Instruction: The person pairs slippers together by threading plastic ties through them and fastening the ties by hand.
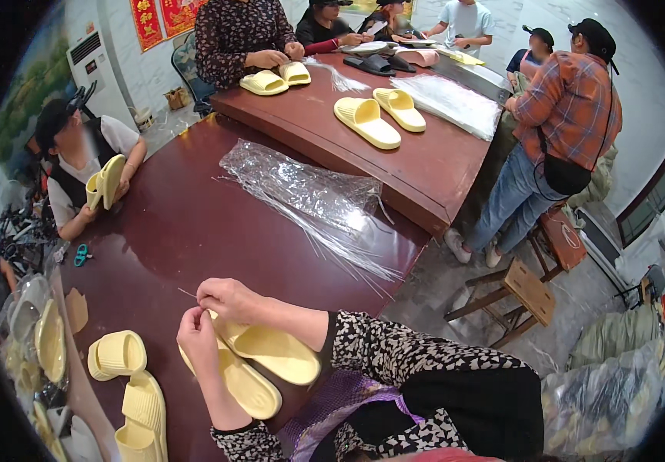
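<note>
A pair of pale yellow slide slippers lies side by side at the table's near edge, the left slipper [249,385] and the right slipper [288,356], their front ends partly covered by my hands. Above those front ends, my left hand [198,337] and my right hand [228,299] meet, fingers pinched together. A thin strand [186,292] sticks out to the left of my fingertips; which hand grips it is hard to tell. Left of my forearm lie more yellow slippers, a slipper [117,354] and another slipper [144,412].
Clear plastic bags and loose thin strands [309,204] spread across the dark red table [155,223]. Small teal scissors [81,255] lie near its left edge. Bagged slippers [47,339] are heaped at far left. A wooden stool [519,296] stands right. Several people work around the tables.
</note>
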Motion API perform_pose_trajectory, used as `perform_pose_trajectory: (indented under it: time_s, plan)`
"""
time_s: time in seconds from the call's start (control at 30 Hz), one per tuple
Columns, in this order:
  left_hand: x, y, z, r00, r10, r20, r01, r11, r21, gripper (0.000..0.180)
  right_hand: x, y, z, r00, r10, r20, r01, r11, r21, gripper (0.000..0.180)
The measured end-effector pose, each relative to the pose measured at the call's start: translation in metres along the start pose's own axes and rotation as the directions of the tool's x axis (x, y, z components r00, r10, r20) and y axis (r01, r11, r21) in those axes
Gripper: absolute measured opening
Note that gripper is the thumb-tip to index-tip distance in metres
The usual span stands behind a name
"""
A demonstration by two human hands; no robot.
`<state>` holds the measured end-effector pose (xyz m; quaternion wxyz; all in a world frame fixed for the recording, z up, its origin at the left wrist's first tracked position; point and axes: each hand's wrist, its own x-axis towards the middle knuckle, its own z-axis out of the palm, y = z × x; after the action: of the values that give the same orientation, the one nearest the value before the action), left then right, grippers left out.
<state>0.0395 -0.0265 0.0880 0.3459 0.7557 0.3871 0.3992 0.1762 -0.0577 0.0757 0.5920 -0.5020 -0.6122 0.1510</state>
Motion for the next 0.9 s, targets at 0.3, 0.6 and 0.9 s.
perform_pose_trajectory:
  time_s: [0.3,0.6,0.9]
  plan:
    - [0.008,-0.029,-0.004,1.000,0.010,-0.030,-0.013,0.996,-0.088,0.009,0.003,0.002,0.002,0.999,-0.034,-0.003,0.034,0.999,0.006,0.007]
    - [0.005,-0.018,-0.005,0.994,-0.107,0.027,0.110,0.953,-0.282,0.012,0.001,-0.002,0.000,0.996,0.092,-0.019,-0.089,0.990,0.112,0.011]
    - [0.006,-0.014,-0.007,0.987,-0.153,0.041,0.158,0.931,-0.329,0.010,0.001,-0.001,0.000,0.999,0.045,-0.007,-0.044,0.995,0.093,0.012]
